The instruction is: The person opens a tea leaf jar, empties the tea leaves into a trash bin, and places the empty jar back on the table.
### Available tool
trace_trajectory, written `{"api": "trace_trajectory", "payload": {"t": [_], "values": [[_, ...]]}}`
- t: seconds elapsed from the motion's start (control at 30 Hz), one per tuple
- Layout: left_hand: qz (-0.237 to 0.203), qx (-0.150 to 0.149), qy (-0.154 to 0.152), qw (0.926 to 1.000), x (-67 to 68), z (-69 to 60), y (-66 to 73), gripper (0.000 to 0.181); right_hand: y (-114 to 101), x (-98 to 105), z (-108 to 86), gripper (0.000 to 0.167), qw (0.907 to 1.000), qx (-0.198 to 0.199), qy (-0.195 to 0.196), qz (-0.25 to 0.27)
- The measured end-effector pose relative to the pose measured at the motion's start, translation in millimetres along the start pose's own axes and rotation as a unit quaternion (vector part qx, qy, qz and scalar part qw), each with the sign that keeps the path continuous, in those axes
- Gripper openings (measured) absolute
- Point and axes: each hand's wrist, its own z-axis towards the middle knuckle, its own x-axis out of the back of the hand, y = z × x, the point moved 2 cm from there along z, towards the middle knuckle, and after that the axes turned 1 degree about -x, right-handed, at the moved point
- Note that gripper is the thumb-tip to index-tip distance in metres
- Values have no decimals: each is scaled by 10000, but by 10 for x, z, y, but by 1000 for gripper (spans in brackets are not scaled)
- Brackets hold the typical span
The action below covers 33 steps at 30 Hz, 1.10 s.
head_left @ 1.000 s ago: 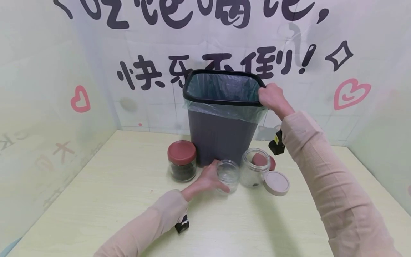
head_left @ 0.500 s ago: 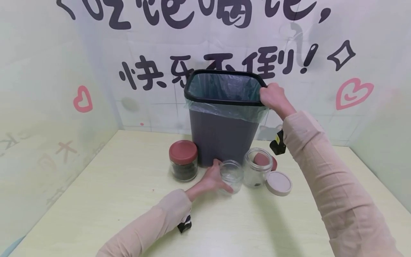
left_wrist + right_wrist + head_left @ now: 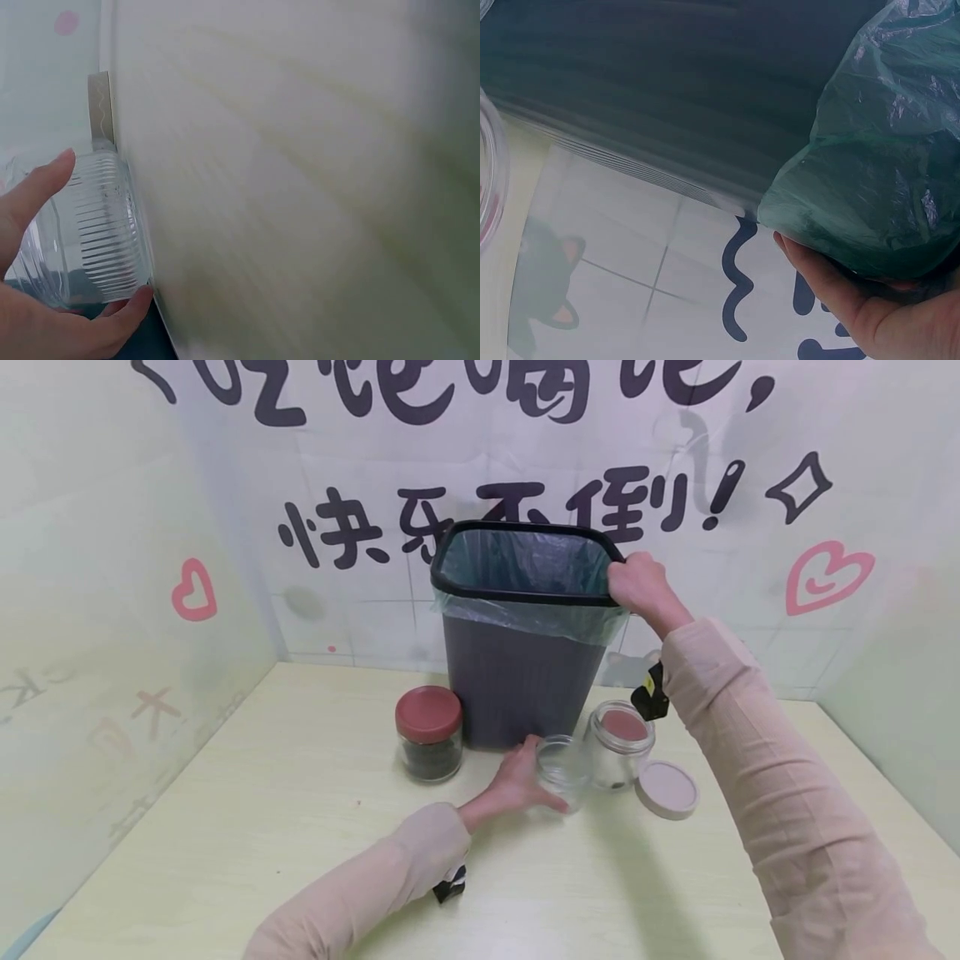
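Observation:
My left hand (image 3: pixel 519 783) holds a clear glass jar (image 3: pixel 567 774) on the tabletop, thumb on its near side and fingers on the far side. In the left wrist view, the jar's ribbed wall (image 3: pixel 109 232) shows between thumb and fingers. My right hand (image 3: pixel 641 587) grips the right side of the black rim of a dark grey trash can (image 3: pixel 517 685). A green plastic liner (image 3: pixel 877 187) hangs over that rim; in the right wrist view, my fingers are partly hidden behind it. Just right of the held jar stands another open glass jar (image 3: pixel 617 768).
A red-lidded jar (image 3: pixel 427 718) with dark contents stands left of the can. A pale round lid (image 3: pixel 667 790) leans or lies beside the right-hand jar; a red lid (image 3: pixel 624 725) shows at that jar. A printed wall sheet (image 3: pixel 360 627) rises behind.
My left hand and its jar have shifted right along the table. The other open jar and the pale lid have moved right too. My right hand stays on the trash can's rim.

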Motion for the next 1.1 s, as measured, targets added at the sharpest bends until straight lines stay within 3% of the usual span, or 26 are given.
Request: {"api": "trace_trajectory", "payload": {"t": [0.17, 0.37, 0.73, 1.1], "values": [[-45, 430, 137, 9990, -67, 44, 53, 91, 2, -4, 4, 28, 9999, 26, 90, -45], [-84, 610, 159, 9980, -116, 87, 81, 103, 8, -3, 9, 29, 10000, 13, 59, -29], [-192, 594, 169, 9979, -152, 118, 102, 83, 0, 3, 0, 34, 10000, -11, -11, -22], [-43, 455, -50, 9989, -130, 120, 94, 87, 7, 3, -15, 58, 9995, -152, -216, 197]]}}
